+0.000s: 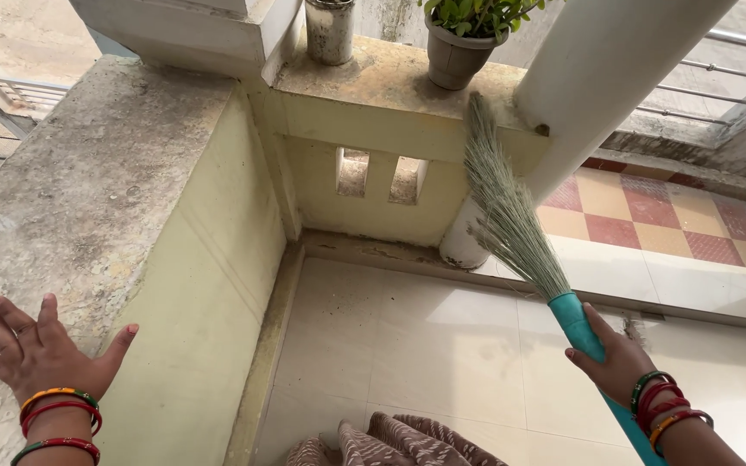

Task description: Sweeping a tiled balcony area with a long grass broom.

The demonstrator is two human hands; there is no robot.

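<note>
patterned fabric (395, 442) at bottom edge, nearest the viewer. left hand (41, 354), fingers spread and holding nothing, lies flat on the weathered parapet top (88, 190), apparently for support. right hand (615, 367) is wrapped around the teal handle (576, 324) of a grass broom (507, 216), bristles raised toward the ledge (382, 78) beside a white pillar (597, 78). a potted plant (464, 39) and grey pot (330, 30) stand near the bristle tips.
</note>
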